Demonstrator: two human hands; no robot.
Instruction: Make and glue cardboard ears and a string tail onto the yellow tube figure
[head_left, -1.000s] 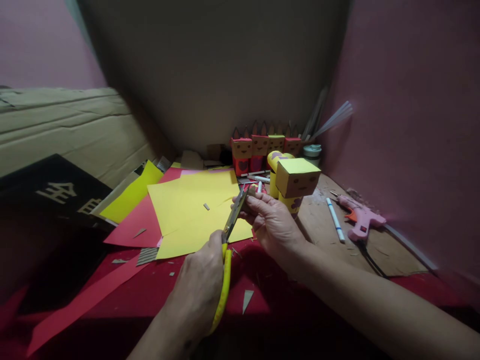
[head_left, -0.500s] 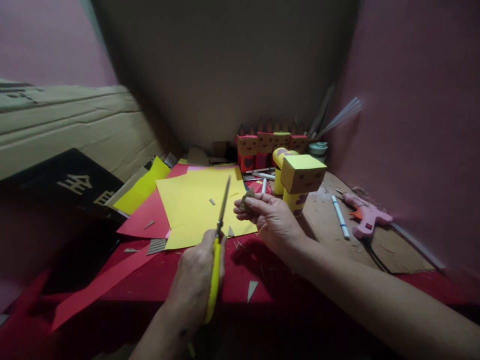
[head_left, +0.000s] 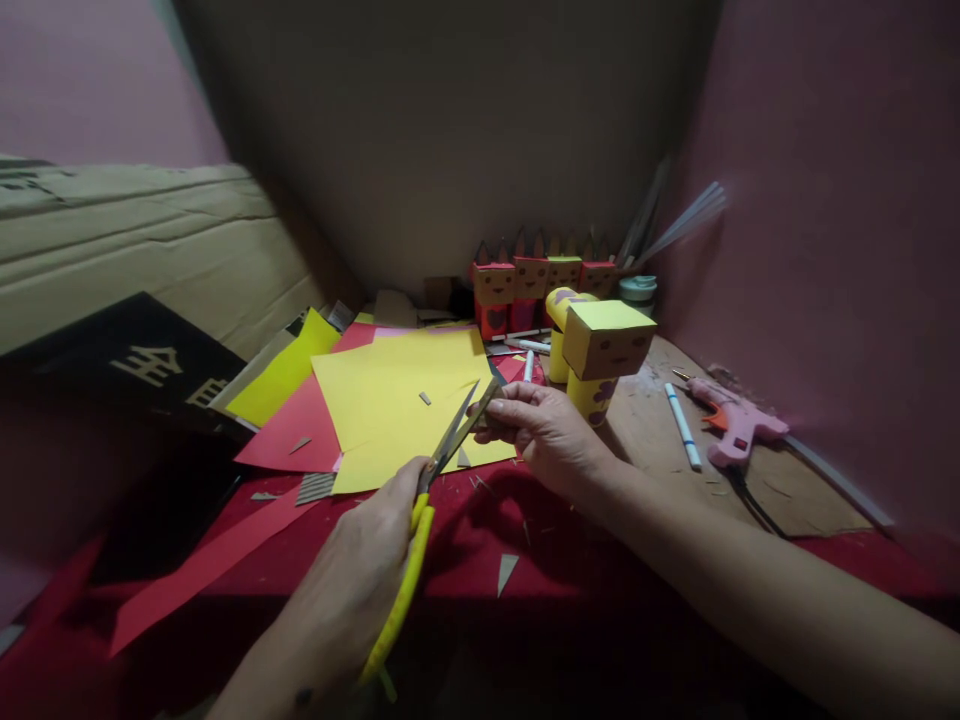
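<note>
My left hand (head_left: 375, 545) is closed round the yellow handles of a pair of scissors (head_left: 405, 580), whose blades are parted and point up to the right. Between thumb and fingers, my right hand (head_left: 551, 430) pinches a small piece of cardboard (head_left: 489, 400). One blade reaches up to that piece, close to my right fingertips; whether it touches I cannot tell. Beneath the hands lie yellow paper sheets (head_left: 390, 400) and a red cloth (head_left: 465, 560) with cardboard scraps, among them a pointed triangle (head_left: 508, 573). Just beyond my right hand stands a yellow figure with a cardboard box head (head_left: 607, 345).
On the right, a pink glue gun (head_left: 739, 420) and a white marker (head_left: 682, 427) lie on a cardboard sheet (head_left: 810, 500). Several box-headed figures (head_left: 531, 280) line the back. At left are a red paper strip (head_left: 202, 575) and a black board (head_left: 127, 360).
The scissors have opened and tilted right, bringing a blade to the cardboard piece. My left hand has shifted slightly left and down. The right hand has turned the piece a little.
</note>
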